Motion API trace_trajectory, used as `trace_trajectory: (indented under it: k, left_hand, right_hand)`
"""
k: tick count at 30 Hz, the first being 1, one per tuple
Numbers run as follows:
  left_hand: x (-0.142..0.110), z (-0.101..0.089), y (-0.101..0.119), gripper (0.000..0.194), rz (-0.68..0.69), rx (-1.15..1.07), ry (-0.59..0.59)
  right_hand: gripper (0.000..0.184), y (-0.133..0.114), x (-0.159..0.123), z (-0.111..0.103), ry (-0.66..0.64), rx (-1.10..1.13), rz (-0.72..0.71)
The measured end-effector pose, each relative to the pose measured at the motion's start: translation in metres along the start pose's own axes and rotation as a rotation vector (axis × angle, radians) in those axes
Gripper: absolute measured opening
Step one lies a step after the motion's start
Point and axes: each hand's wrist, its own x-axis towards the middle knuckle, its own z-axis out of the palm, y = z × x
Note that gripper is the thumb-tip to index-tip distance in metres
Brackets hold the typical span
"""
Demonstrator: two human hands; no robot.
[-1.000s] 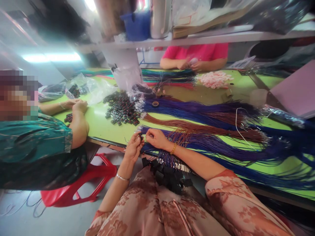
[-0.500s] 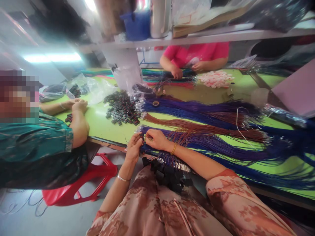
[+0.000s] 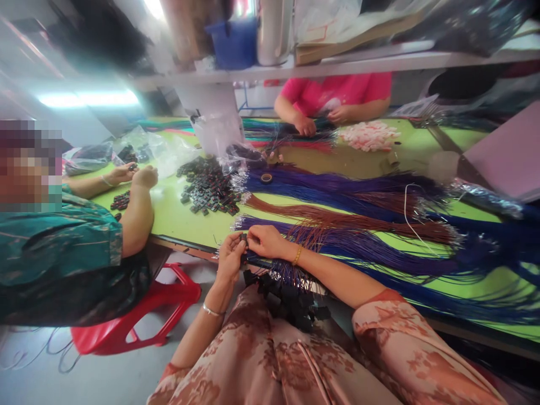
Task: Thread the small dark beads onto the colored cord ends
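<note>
Between thumb and fingers, my left hand [image 3: 230, 256] grips a small black connector housing [image 3: 243, 238]. My right hand [image 3: 265, 241] is pinched closed right against that housing; whatever thin piece its fingertips hold is hidden, perhaps a wire end. Under and beside my right hand runs a bundle of purple and blue wires [image 3: 363, 250] with metal-tipped ends. Black housings with wires attached [image 3: 291, 298] hang over the table edge at my lap. A heap of loose black housings [image 3: 211, 185] lies beyond my left hand.
Brown wires [image 3: 337, 216] lie further back, with a roll of tape [image 3: 266, 178] behind them. To the left a co-worker in a green top [image 3: 63, 230] sits by a red stool [image 3: 139, 315]. Opposite, a person in pink [image 3: 337, 93] works near pale pink pieces [image 3: 369, 136]. A shelf [image 3: 379, 63] crosses above.
My hands have come closer together around the housing, my right fingers shifting slightly left. The co-worker at the left has moved their hands apart.
</note>
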Motion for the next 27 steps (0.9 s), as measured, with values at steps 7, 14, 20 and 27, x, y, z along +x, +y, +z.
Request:
trace_trajectory:
  k: [7, 14, 20, 27]
  left_hand:
    - [0.001, 0.001, 0.012, 0.045, -0.065, -0.099, -0.099]
    - [0.006, 0.006, 0.009, 0.039, -0.135, -0.163, -0.134]
    - [0.006, 0.009, 0.004, 0.038, -0.166, -0.217, -0.106]
    - [0.008, 0.009, 0.0, 0.037, -0.149, -0.206, -0.119]
  right_hand:
    - [0.011, 0.037, 0.03, -0.025, -0.068, -0.244, 0.333]
    - [0.014, 0.045, 0.034, -0.024, -0.147, -0.288, 0.293]
    - [0.017, 0.039, 0.033, -0.028, -0.125, -0.392, 0.26]
    - [0.011, 0.042, 0.05, -0.026, -0.087, -0.149, 0.268]
